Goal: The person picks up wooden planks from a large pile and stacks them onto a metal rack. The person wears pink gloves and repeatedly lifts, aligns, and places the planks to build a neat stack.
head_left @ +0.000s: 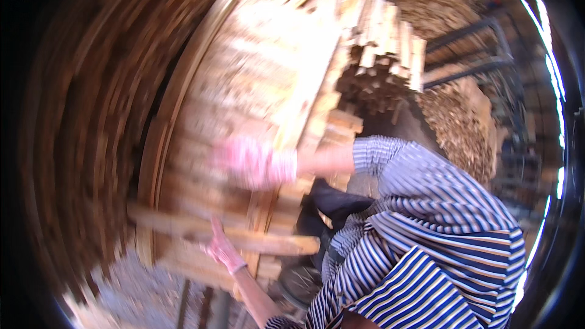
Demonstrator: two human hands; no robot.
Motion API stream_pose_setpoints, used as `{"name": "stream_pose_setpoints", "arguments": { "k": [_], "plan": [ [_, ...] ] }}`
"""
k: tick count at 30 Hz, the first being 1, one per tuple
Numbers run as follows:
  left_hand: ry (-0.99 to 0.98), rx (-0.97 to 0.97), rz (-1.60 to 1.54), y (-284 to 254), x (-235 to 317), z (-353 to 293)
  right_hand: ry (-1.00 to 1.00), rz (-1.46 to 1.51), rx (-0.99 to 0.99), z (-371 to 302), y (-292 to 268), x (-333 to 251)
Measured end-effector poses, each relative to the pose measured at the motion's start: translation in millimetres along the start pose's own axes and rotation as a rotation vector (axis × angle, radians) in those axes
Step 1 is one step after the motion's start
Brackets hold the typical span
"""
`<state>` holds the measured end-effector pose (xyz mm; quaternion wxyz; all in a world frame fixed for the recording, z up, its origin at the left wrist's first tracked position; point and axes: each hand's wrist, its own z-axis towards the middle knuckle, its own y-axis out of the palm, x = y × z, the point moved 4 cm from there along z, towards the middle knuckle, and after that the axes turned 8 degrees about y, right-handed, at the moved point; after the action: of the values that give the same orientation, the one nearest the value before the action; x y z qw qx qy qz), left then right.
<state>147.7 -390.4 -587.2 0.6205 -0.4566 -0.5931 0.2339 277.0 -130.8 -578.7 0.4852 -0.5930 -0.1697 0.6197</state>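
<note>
Slat [292,244] at the near end of a wooden surface [237,85], laid crosswise with its right end past the long edge, perhaps to leave wood free for grasping. At its near side, pink-gloved left hand [223,251], with 1 digit reaching over the wood, probably to steady it; cannot tell how firmly closed. Farther along, over the surface, pink-gloved right hand [256,161], badly blurred; cannot tell whether wide, narrow or holding anything. Along the surface's left side, long rail [173,106], perhaps serving as a stop. Beyond that, at left, blurred board stacks [79,128]. At far right, bundled sticks [390,27], seemingly piled lengthwise to save room, then dark metal frame [501,42] beside heaped wood chips [460,122].
</note>
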Motion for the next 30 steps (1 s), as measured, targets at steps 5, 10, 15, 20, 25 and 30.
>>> {"name": "stream_pose_setpoints", "arguments": {
  "k": [5,10,15,20,25,30],
  "plan": [
    [-0.185,-0.195,-0.155,15.5,-63.9,-2.8,0.216,0.266,-0.144,-131.4,-51.2,-73.8],
    [-0.226,-0.053,-0.464,-10.2,-17.6,-15.2,0.617,0.535,-0.65,-208.9,-59.6,-87.5],
    [0.01,0.156,-0.904,-34.0,160.9,-73.8,0.8,1.326,-0.716,-229.4,-33.4,-84.6],
    [0.35,0.139,-0.96,16.5,261.6,-72.6,0.682,0.959,-0.587,-224.0,-80.8,-16.1],
    [0.711,-0.348,-1.017,118.7,415.0,-123.1,0.741,1.152,-0.085,-264.4,-130.4,105.1],
    [0.464,-0.77,-0.93,311.2,505.3,-180.3,1.102,0.987,0.425,-302.4,-266.3,262.4]
  ]
}}
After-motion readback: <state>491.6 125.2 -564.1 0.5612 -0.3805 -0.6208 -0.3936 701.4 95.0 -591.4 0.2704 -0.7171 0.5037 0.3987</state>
